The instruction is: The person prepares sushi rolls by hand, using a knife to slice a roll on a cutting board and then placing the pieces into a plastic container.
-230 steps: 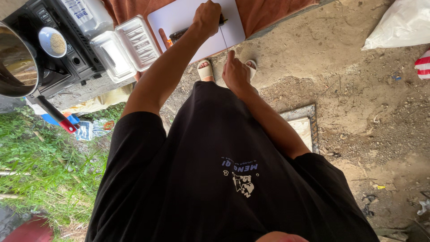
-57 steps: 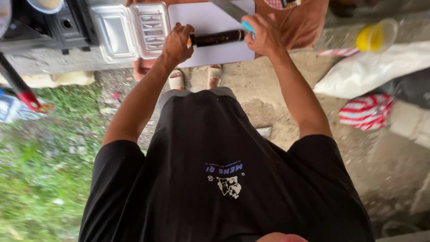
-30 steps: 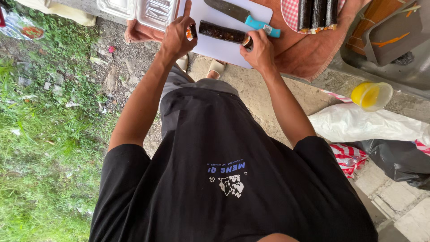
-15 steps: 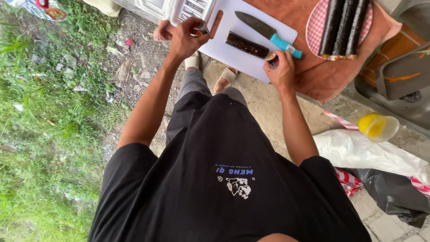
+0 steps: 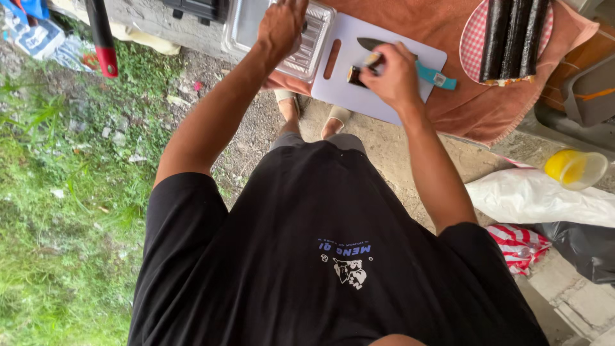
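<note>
Roll piece held on board, tray reached with other hand.
Right hand [image 5: 394, 77] was seen with fingers closed on a dark roll piece [image 5: 354, 75] over the white cutting board [image 5: 384, 102]; a teal-handled knife [image 5: 435, 77] lay just beside. Left hand [image 5: 280, 25] was placed on the clear plastic tray [image 5: 314, 48]; its grasp could not be told. Three whole rolls [image 5: 516, 38] were left uncut on the checked plate [image 5: 471, 48], so most of the cutting was judged outstanding.

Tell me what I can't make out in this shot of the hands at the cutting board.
- Seaweed roll: head view, mostly hidden by the right hand.
- Knife: its middle is covered by that hand.
- Clear plastic container: cut by the top edge, contents hidden under the left hand.
- Dark rolls on the checked plate: tops cut off.
</note>
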